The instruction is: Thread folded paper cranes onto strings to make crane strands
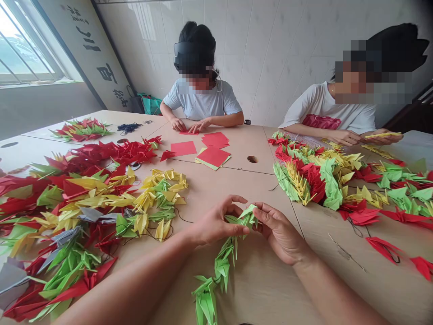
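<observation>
The left hand (215,221) and right hand (279,232) pinch the far end of a green paper strand (222,267) over the near-middle tabletop (267,289); a far-left panel (98,45) shows dark characters, 百 readable.

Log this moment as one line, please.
left hand: holding green paper chain | right hand: pinching same chain | left side: multicoloured folded-paper pile | beyond hands: red sheets

On the light-brown counter (233,180) lie a left heap (98,187) and a right heap (314,176) of folded paper, a far pile (83,130), red squares (214,157), dark thread (129,128), a needle (345,251) and the lower end of the green chain (222,267).
</observation>
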Demonstrator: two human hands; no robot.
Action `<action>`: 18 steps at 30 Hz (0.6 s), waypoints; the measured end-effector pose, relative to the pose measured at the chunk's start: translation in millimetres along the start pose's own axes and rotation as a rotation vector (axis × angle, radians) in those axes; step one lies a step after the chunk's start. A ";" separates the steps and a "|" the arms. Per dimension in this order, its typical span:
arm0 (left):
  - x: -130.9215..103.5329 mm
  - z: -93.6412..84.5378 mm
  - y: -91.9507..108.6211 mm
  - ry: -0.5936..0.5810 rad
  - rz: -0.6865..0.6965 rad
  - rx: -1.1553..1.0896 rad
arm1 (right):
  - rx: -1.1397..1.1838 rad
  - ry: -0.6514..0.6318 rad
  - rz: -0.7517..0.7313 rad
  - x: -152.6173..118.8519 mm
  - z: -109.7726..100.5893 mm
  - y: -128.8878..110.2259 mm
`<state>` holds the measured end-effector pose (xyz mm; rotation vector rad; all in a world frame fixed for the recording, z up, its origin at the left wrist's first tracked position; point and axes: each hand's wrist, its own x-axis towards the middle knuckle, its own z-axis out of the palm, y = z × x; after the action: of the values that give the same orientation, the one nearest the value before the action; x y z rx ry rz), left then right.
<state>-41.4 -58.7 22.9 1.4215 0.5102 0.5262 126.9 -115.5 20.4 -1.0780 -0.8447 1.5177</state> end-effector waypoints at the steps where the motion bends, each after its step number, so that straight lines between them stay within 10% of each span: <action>1: 0.1 -0.1 0.7 0.000 0.004 0.029 | 0.012 0.003 -0.004 0.0 0.0 -0.3; 18: -0.8 3.1 4.3 -0.001 -0.037 0.039 | -0.073 0.041 -0.097 0.2 -0.1 -0.9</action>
<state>-40.3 -61.2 27.5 1.4465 0.5481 0.4883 127.3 -115.1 21.2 -1.1018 -0.9169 1.3891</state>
